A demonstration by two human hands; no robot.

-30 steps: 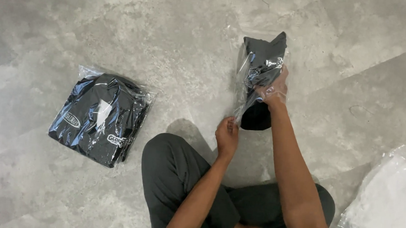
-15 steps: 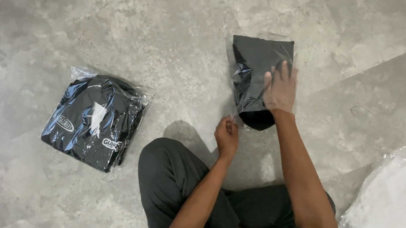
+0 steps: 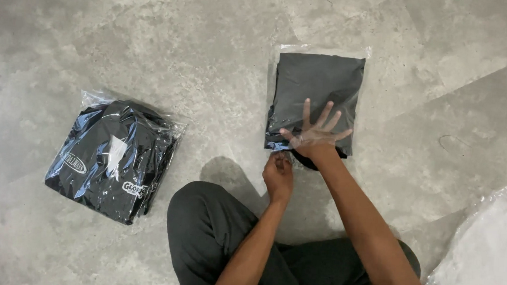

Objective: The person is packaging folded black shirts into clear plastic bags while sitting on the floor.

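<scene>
Dark folded cloth lies flat on the grey floor, inside one clear plastic bag. It sits in front of the person's knees. A small bit of the cloth pokes out at the near end of the bag.

Two hands are at work. One is the right hand. It is wide open, with all its fingers spread, and it lies flat on the near end of the bag. It presses down and grips nothing. The other is the left hand. It is curled up just beside the near left corner of the bag, and its fingertips pinch the edge of the plastic there.

One more bag is on the floor, well apart to the left. This second bag is clear and shiny, and it holds dark clothes with white marks on them.

One white bundle in plastic sits at the right edge.

That makes two bags of dark clothes and one white bundle. The person sits on the floor in dark trousers.
</scene>
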